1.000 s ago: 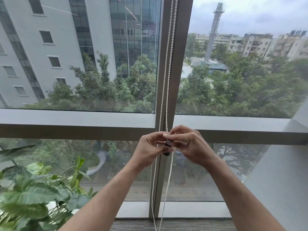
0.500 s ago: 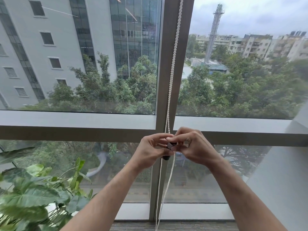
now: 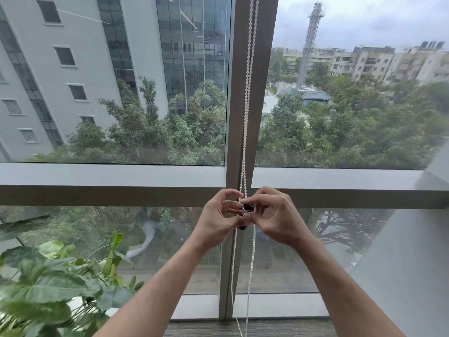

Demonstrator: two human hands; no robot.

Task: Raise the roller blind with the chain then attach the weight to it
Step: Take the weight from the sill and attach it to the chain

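Observation:
A white beaded chain (image 3: pixel 248 98) hangs in two strands down the window's centre post and runs on below my hands toward the floor. A small dark weight (image 3: pixel 247 208) sits on the chain at chest height, its open top facing me. My left hand (image 3: pixel 220 218) pinches the weight's left side and lower end. My right hand (image 3: pixel 273 215) grips its right side with thumb and fingertips, the chain passing between them. The roller blind itself is above the frame, out of view.
A leafy green plant (image 3: pixel 53 283) fills the lower left corner. The grey window post (image 3: pixel 243 147) and horizontal sill beam (image 3: pixel 109 181) lie behind the chain. A grey wall (image 3: pixel 413 251) angles in at the right. Carpet (image 3: pixel 206 330) shows below the window.
The view has shifted slightly. My hands stay together at the same spot on the chain, and the weight's open top now shows more plainly between my fingers.

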